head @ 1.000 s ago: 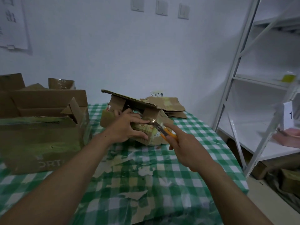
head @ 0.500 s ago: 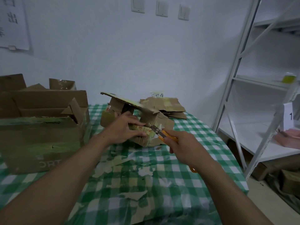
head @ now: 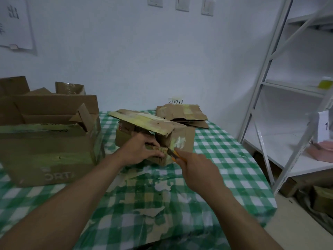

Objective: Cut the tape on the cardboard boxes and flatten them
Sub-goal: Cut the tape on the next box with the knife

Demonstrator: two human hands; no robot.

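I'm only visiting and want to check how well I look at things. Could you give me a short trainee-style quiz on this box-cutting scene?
1. True or false: the orange knife is in the left hand.
2. Where does the pile of flattened cardboard lie? A) at the far end of the table, behind the small box; B) under the table; C) in the left hand.
3. Fill in: the left hand grips the ___ box while the blade meets its near corner.

Key: 1 false, the right hand holds it. 2 A. 3 small.
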